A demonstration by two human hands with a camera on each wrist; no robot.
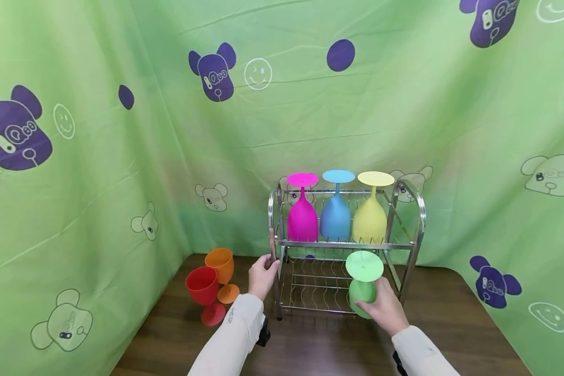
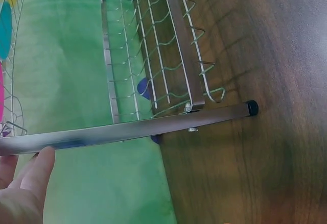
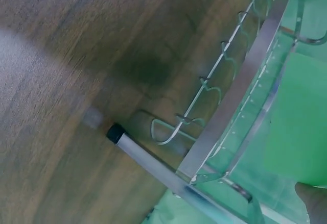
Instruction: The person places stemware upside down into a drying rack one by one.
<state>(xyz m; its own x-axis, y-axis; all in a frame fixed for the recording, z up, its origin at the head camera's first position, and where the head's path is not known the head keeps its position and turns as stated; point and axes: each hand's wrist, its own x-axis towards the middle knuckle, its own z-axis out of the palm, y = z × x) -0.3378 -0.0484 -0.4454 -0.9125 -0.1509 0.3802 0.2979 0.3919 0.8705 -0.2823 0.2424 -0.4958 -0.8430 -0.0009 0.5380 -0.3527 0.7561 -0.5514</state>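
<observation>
With fingers of the right hand [image 1: 386,308], grips the upside-down green goblet [image 1: 363,288] by its bowl, long axis near upright, before the rack's lower tier [image 1: 317,310]; with the left hand [image 1: 261,277], farther off, touches the left front post [image 2: 127,133], cannot tell if clasped.
</observation>
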